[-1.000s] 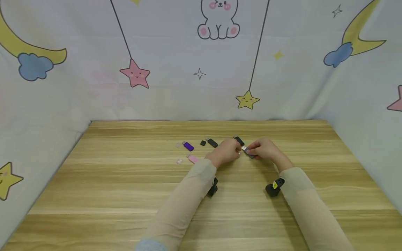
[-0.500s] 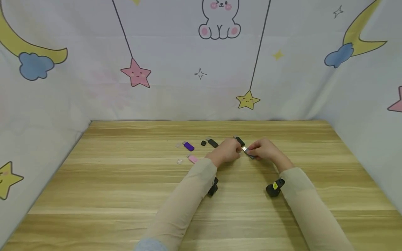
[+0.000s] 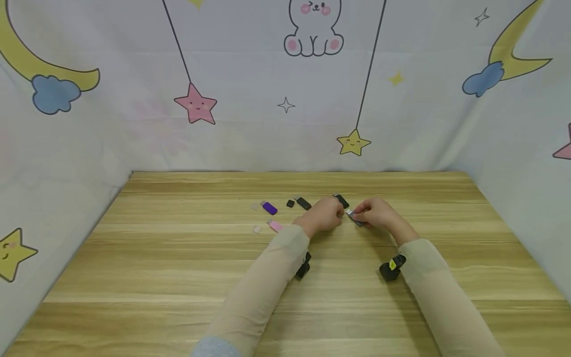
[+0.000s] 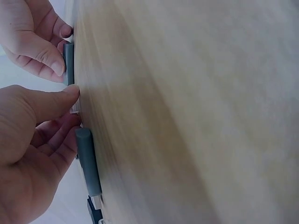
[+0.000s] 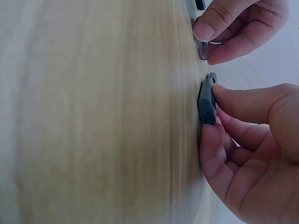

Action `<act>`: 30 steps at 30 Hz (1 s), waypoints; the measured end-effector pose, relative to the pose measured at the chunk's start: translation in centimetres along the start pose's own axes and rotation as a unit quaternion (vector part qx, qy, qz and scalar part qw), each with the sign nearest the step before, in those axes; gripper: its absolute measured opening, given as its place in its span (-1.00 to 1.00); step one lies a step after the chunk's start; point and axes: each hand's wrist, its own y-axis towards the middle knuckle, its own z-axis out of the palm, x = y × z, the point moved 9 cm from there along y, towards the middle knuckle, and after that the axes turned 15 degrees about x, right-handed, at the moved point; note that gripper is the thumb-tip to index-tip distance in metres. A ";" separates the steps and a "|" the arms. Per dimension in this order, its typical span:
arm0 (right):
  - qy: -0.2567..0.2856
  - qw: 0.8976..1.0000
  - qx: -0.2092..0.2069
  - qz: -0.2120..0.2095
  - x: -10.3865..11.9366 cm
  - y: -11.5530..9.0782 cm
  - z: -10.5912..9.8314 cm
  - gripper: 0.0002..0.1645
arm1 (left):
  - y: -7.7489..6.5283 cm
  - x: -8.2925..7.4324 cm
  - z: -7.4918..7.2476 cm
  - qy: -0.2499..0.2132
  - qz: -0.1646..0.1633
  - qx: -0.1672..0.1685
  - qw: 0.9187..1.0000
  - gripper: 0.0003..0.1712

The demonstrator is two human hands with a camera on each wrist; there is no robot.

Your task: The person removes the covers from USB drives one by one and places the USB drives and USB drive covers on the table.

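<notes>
My right hand (image 3: 378,213) pinches a grey-blue USB flash drive (image 3: 357,219) between thumb and fingers, close to the tabletop. Its metal plug points toward my left hand (image 3: 322,215). In the right wrist view, the left thumb and fingers pinch a small clear cap (image 5: 202,50), apart from the drive (image 5: 207,100). That cap (image 4: 74,109) also peeks out between the left fingertips in the left wrist view. Just beyond the hands lies a black USB drive (image 3: 341,200) with its plug bare.
To the left on the wooden table (image 3: 178,277) lie another black drive (image 3: 303,203) with a black cap (image 3: 290,203), a purple drive (image 3: 269,208) and a partly covered pink drive (image 3: 275,226). Clear caps (image 3: 256,229) sit beside them. A printed cloth (image 3: 250,134) hangs behind.
Both hands stay almost in place, still gripping the cap and the drive. A pale bit at the left fingertips in the earlier head frames no longer shows. The head view shifts slightly.
</notes>
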 end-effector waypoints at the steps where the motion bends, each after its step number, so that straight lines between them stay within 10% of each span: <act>1: -0.003 1.000 0.001 -0.001 0.0 0.0 0.0 -0.66 | 0.0 0.0 0.0 0.000 0.000 0.000 1.000 -0.73; 22: -0.035 0.999 0.002 -0.017 0.5 0.1 0.0 -0.58 | -0.7 0.4 -0.2 -0.023 0.013 -0.022 0.999 -0.69; 30: -0.102 0.991 -0.061 -0.067 2.1 -1.8 -1.3 -0.36 | -2.6 0.6 -2.1 -0.053 0.018 -0.043 0.998 -0.60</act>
